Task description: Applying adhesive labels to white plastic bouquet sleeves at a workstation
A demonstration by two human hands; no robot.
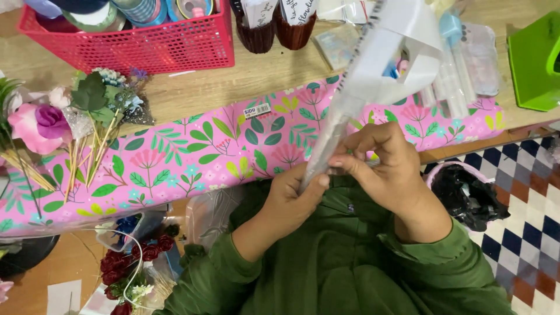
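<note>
Both hands pinch the near end of a clear plastic sheet with a white panel (373,70), which rises tilted away toward the top right. My left hand (294,195) grips its lower edge with thumb and fingers. My right hand (382,157) closes on the same edge just to the right. Under them a roll of pink wrapping paper with a leaf and flower print (192,154) lies across the wooden table (256,76). Green sleeves cover both forearms.
A red mesh basket (146,44) of ribbon rolls stands at the back left. Artificial flowers (64,116) lie at the left, dark red ones (125,265) below. Two brown cups (277,29), clear packets (466,64), a green box (536,61), and a pink bin with a black bag (466,195) on checkered floor.
</note>
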